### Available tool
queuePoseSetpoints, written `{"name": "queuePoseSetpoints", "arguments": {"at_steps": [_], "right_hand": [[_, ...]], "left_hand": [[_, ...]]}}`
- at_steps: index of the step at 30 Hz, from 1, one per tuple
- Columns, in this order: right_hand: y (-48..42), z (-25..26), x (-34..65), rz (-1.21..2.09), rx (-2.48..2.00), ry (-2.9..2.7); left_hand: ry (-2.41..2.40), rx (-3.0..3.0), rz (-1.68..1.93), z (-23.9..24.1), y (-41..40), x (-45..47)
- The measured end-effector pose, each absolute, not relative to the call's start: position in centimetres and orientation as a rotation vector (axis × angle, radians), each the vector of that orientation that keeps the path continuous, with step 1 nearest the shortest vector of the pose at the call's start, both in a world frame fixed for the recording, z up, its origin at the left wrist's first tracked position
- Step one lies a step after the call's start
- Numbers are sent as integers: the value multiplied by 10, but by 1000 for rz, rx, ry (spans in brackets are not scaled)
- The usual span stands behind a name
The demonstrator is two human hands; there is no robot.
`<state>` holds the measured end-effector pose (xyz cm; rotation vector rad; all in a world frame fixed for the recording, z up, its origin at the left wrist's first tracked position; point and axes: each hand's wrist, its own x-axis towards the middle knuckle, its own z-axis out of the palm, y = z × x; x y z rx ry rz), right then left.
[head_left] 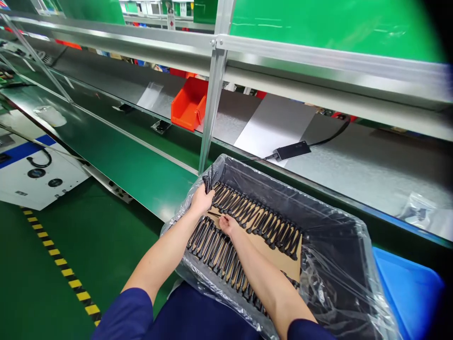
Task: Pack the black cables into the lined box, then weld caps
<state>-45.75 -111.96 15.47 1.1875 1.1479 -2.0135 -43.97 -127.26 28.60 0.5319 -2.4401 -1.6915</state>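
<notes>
My left hand (202,199) is closed around a small bunch of black ribbed strips (211,177) standing up at the far left end of the bin. To the right of it and a little lower, my right hand (227,224) pinches a thin dark piece (213,214) above bare cardboard. Beneath both hands lies a brown cardboard sheet (272,252) inside a dark bin (332,231) lined with clear plastic. A far row of black looped strips (260,215) and a near row of black ribbed strips (219,250) rest on it. My right forearm hides part of the near row.
A blue tray (406,288) sits at the bin's right. Behind runs a metal shelf with an orange parts bin (190,104), a black box with a cable (293,150) and plastic bags (417,210). An upright post (212,104) stands behind the bin. A green workbench (134,167) extends left.
</notes>
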Motion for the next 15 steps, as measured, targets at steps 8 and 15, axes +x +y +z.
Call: {"name": "queuePoseSetpoints", "arguments": {"at_steps": [8, 15], "right_hand": [[-1151, 137, -473, -2048, 1253, 897], [-1129, 173, -469, -2098, 1103, 871]], "left_hand": [[-2450, 523, -1688, 280, -1273, -443], [-2546, 268, -1699, 288, -1267, -435]]}}
